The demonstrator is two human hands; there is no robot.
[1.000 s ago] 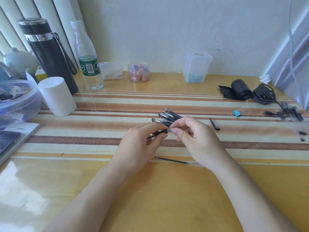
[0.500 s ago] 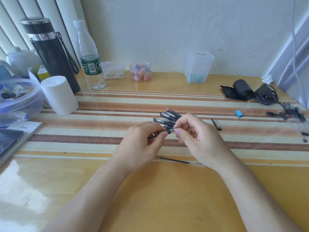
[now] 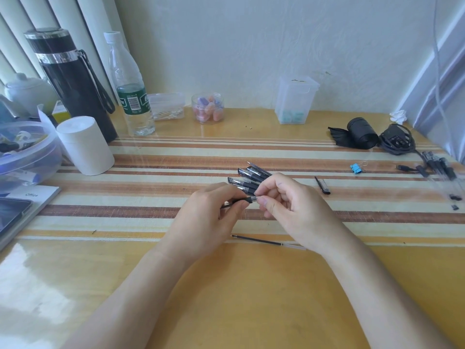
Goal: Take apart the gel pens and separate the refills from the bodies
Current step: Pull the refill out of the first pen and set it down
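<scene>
Both hands [image 3: 206, 217] [image 3: 292, 210] pinch one pen [image 3: 247, 199] over mid-table [image 3: 226, 298].

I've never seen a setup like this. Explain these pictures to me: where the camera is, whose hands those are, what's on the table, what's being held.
There is no machine here: a person works with bare hands. Every picture comes from one wide-angle camera worn on the person's head, looking down. The left hand and right hand both pinch one gel pen between them, apparently to take it apart. More pens fan out just behind the fingers; whether they are held I cannot tell. On the table lie a loose refill, a blue binder clip and a small black pen part.
</scene>
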